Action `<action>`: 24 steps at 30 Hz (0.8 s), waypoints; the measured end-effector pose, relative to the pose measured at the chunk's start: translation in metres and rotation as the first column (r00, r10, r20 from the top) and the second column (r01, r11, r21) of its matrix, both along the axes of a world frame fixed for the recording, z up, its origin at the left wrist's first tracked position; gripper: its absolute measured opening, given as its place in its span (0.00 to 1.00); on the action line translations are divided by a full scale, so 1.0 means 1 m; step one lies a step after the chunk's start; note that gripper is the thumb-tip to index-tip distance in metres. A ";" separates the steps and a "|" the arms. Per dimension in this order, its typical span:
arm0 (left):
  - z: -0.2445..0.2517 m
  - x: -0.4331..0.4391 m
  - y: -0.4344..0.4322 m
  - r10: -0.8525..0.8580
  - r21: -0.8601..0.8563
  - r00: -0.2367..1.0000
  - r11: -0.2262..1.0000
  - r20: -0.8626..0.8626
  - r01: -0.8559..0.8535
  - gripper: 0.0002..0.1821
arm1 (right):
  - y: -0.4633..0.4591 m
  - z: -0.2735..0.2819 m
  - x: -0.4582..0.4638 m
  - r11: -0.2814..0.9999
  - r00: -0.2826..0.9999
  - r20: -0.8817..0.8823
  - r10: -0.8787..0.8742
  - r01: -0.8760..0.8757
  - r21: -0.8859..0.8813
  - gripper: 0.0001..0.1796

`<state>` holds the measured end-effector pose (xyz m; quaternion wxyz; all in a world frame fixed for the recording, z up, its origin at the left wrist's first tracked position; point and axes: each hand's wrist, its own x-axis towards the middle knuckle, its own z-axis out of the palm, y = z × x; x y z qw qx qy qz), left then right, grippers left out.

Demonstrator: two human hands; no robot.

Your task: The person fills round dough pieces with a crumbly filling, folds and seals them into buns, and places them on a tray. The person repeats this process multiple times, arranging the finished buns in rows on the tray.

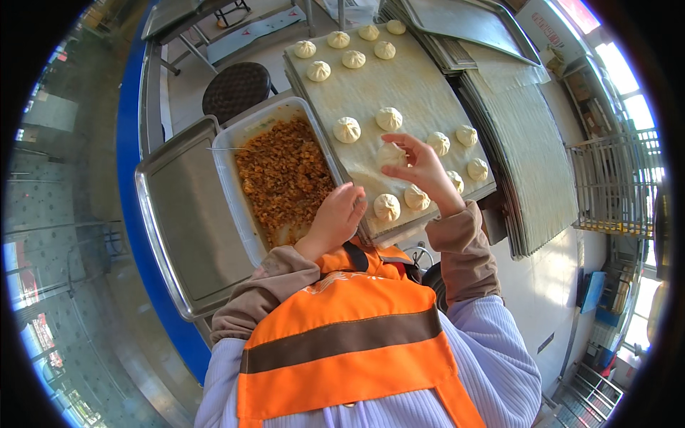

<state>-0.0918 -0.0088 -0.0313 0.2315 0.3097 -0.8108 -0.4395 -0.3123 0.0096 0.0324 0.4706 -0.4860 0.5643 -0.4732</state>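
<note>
My right hand [423,168] has its thumb and fingers around a pleated dough bun [392,155] over the cloth-lined tray [428,96]. Near that tray's left edge is my left hand [337,211], its fingers bent; whether its palm holds anything is hidden. Several pleated buns stand in groups on the cloth, among them one bun [389,119] just beyond my right hand and another [387,207] at the near edge. To the left, a translucent plastic tub [227,184] holds chopped brown-orange filling [283,176], with a thin metal utensil handle [227,148] across its rim.
An empty metal tray [200,224] lies left of the tub. Beyond it stands a round dark stool [237,91]. On the right are a stack of cloth-covered trays [527,160], a tilted metal tray [471,24] and a metal rack [613,182].
</note>
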 end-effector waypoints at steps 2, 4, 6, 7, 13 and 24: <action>0.004 -0.002 0.006 -0.059 -0.200 0.997 0.977 0.053 0.069 0.08 | 0.001 -0.002 -0.008 0.999 0.999 -0.034 -0.038 0.038 0.005 0.29; 0.001 0.006 0.014 -0.139 -0.289 0.981 0.942 0.134 0.173 0.08 | 0.004 -0.007 -0.013 0.997 0.996 -0.044 -0.075 0.075 -0.008 0.28; -0.003 0.008 0.019 -0.192 -0.401 0.962 0.879 0.194 0.257 0.08 | 0.002 -0.016 -0.018 0.996 0.989 -0.120 -0.086 0.085 -0.019 0.28; -0.005 0.007 0.019 -0.207 -0.470 0.955 0.835 0.213 0.286 0.08 | 0.003 -0.019 -0.019 0.996 0.984 -0.157 -0.090 0.088 -0.022 0.28; -0.015 -0.015 0.027 -0.237 -0.603 0.899 0.675 0.368 0.425 0.09 | -0.001 -0.015 -0.016 0.994 0.983 -0.170 -0.066 0.079 0.073 0.28; -0.042 -0.026 0.039 -0.241 -0.589 0.890 0.679 0.386 0.439 0.05 | -0.022 -0.034 0.010 0.999 0.883 -0.468 0.025 -0.011 0.031 0.29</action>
